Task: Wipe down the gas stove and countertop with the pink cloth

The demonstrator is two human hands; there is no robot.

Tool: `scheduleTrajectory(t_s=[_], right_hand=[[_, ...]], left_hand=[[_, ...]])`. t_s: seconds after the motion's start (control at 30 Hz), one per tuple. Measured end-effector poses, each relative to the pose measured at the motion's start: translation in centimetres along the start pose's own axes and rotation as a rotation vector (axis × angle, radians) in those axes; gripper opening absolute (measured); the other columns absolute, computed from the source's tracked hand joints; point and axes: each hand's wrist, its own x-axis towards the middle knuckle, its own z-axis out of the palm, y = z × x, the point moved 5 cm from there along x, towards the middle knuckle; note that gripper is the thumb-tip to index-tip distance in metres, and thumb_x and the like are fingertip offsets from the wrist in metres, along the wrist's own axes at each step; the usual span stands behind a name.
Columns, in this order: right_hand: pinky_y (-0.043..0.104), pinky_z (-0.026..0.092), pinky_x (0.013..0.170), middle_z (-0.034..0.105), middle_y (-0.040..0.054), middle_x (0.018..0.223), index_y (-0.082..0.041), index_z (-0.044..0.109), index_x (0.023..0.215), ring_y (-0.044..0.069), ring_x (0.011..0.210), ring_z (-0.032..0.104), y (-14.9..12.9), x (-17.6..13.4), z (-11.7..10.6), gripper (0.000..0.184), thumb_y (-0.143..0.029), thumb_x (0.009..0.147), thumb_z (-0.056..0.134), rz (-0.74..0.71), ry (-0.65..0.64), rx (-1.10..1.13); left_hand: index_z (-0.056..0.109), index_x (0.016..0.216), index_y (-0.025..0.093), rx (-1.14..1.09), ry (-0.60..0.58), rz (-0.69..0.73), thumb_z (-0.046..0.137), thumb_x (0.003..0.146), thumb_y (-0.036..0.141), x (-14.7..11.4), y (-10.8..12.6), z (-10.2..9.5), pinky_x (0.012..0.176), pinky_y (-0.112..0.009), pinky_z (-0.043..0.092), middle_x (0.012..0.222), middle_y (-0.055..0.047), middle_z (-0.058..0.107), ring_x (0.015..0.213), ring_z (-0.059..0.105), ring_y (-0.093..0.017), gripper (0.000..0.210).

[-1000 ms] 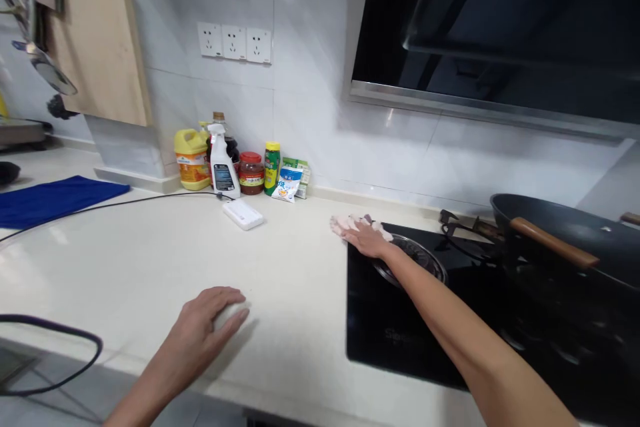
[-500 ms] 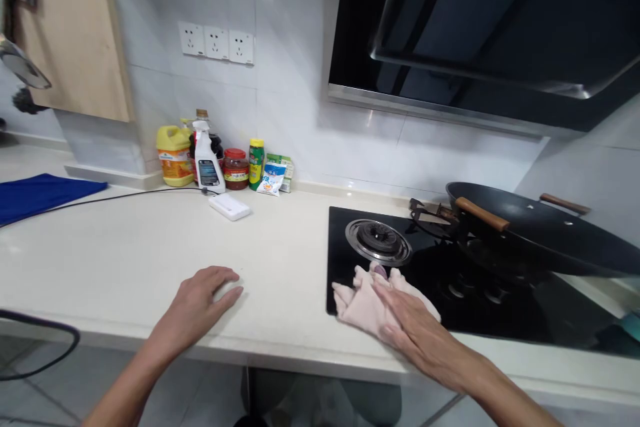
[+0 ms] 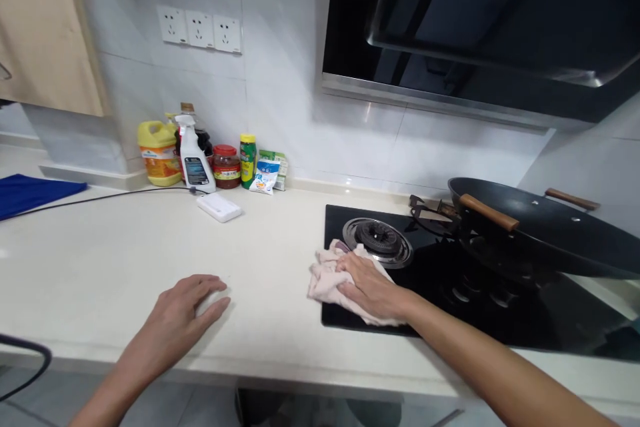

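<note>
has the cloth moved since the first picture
Yes, toward the person. Judged against the burner, the cloth was at its far left; now it lies at its near left, under the right hand.

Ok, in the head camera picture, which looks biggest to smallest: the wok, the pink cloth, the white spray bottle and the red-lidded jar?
1. Wok, even cut off by the edge
2. Pink cloth, partly hidden
3. White spray bottle
4. Red-lidded jar

Pale pink cloth (image 3: 327, 280), black cooktop (image 3: 430, 280), cream countertop (image 3: 270, 333)
</note>
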Motion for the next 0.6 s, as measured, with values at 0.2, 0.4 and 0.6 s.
scheduleTrajectory(t_s=[0.2, 0.4, 0.6], right_hand=[[0.051, 0.037, 0.110, 0.050, 0.0142, 0.140, -0.018, 0.049, 0.137, 0.030, 0.130, 0.046, 6.2, 10.1, -0.4, 0.042, -0.042, 0.105, 0.035, 0.246, 0.059, -0.136], [0.049, 0.038, 0.108, 0.047, 0.0148, 0.143, -0.020, 0.045, 0.144, 0.032, 0.128, 0.047, 12.4, 16.2, -1.0, 0.047, -0.043, 0.105, 0.034, 0.399, 0.106, -0.159], [0.041, 0.040, 0.106, 0.048, 0.0142, 0.144, -0.019, 0.045, 0.144, 0.029, 0.129, 0.049, 18.6, 18.1, -2.1, 0.048, -0.044, 0.104, 0.037, 0.483, 0.120, -0.154]], left_hand=[[0.078, 0.101, 0.031, -0.017, 0.047, -0.003, 0.053, 0.087, 0.071, 0.2, -0.1, -0.6, 0.099, -0.042, 0.057, 0.114, -0.004, 0.079, 0.109, 0.072, -0.028, 0.050], [0.079, 0.101, 0.033, -0.034, 0.074, -0.013, 0.057, 0.086, 0.069, 0.1, -0.9, -0.4, 0.096, -0.041, 0.061, 0.113, -0.003, 0.079, 0.106, 0.074, -0.027, 0.046], [0.080, 0.098, 0.036, -0.084, 0.095, -0.056, 0.058, 0.085, 0.069, 0.0, -0.4, -1.0, 0.095, -0.041, 0.062, 0.109, -0.001, 0.081, 0.102, 0.076, -0.027, 0.042]])
